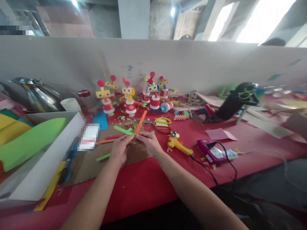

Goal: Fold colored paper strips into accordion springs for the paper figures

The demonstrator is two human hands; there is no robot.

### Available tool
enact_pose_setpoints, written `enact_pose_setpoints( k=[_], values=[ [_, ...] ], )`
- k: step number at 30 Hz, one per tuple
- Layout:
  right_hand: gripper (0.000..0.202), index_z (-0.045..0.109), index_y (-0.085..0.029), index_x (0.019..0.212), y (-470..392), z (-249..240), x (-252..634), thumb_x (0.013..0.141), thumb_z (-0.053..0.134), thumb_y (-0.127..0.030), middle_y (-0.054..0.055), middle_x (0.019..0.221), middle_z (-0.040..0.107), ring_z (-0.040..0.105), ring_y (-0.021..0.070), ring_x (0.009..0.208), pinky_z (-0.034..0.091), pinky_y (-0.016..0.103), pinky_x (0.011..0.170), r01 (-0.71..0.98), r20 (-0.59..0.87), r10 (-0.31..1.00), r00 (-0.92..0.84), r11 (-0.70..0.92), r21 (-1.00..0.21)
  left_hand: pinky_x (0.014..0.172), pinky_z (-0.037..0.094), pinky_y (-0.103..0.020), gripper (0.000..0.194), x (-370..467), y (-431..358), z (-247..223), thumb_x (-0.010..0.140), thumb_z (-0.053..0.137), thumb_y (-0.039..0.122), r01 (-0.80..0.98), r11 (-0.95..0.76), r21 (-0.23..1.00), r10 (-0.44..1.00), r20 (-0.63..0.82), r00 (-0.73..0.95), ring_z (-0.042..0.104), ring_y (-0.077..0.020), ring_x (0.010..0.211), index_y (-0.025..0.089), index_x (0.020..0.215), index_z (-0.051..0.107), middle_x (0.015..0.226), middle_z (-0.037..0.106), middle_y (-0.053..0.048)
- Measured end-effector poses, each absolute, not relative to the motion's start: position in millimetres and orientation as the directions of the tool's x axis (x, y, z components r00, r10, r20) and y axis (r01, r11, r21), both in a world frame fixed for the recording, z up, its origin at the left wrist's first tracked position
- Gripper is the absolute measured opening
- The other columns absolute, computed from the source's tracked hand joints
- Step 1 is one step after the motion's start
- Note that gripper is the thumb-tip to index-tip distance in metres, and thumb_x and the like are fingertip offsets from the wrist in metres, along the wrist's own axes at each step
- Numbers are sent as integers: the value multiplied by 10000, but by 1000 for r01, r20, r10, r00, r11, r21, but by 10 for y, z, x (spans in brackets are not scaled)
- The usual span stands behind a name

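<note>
In the head view, a red surface [136, 188] spreads beneath the fingers [142, 137]; a pale partition [192, 68] stands beyond them, with a pillar [134, 19] behind. The left hand [120, 149] pinches a green strip [122, 129], the right hand [151, 143] an orange strip [141, 121], their near ends meeting at the fingertips. Lengthwise, green points away leftward, orange away rightward.

The right hand [150, 142] has room back over the near red worktop [140, 188], but the left hand [120, 147] sits just beside it, scissors [154, 122] and cup figures [130, 106] bar the way ahead, a glue gun [181, 147] and purple power strip [213, 152] obstruct the right, and a white box [50, 161] walls off the left.
</note>
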State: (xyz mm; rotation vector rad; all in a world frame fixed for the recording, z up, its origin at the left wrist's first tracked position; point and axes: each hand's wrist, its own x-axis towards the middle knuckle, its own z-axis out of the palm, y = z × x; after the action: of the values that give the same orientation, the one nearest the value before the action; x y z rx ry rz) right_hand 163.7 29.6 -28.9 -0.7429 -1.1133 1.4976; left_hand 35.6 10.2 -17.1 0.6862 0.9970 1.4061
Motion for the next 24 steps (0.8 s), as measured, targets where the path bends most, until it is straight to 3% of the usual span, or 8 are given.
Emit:
enact_pose_setpoints(
  k=[6, 12, 19, 24],
  values=[
    [237, 721, -165, 808, 315, -267, 1653, 627, 729, -319, 12, 646, 680, 592, 107, 553, 426, 214, 535, -422, -5, 976, -219, -100, -901, 619, 473, -216, 170, 339, 101, -151, 547, 803, 216, -525, 111, 844, 972, -202, -118, 618, -107, 627, 141, 654, 695, 634, 679, -6],
    [181, 679, -156, 680, 349, -252, 1678, 583, 759, -286, -38, 550, 611, 497, 54, 460, 369, 183, 477, -503, -113, 957, -268, -238, -831, 646, 522, -218, 177, 313, 73, -95, 567, 793, 194, -482, 196, 854, 972, -234, -19, 663, -129, 655, 127, 688, 684, 685, 700, -32],
    [220, 663, -149, 668, 376, -313, 1689, 544, 803, -265, -49, 534, 602, 517, 47, 479, 397, 165, 502, -555, -148, 914, -377, -351, -754, 633, 543, -213, 197, 283, 83, -91, 571, 799, 207, -411, 232, 882, 969, -245, 23, 671, -140, 651, 116, 698, 679, 688, 695, -49],
    [236, 692, -152, 752, 384, -333, 1696, 577, 814, -254, -43, 576, 622, 508, 35, 483, 377, 163, 490, -499, -138, 904, -405, -345, -794, 699, 550, -221, 191, 284, 105, -132, 538, 806, 176, -428, 191, 883, 977, -214, -5, 656, -127, 659, 105, 673, 692, 674, 685, -36]
  ],
)
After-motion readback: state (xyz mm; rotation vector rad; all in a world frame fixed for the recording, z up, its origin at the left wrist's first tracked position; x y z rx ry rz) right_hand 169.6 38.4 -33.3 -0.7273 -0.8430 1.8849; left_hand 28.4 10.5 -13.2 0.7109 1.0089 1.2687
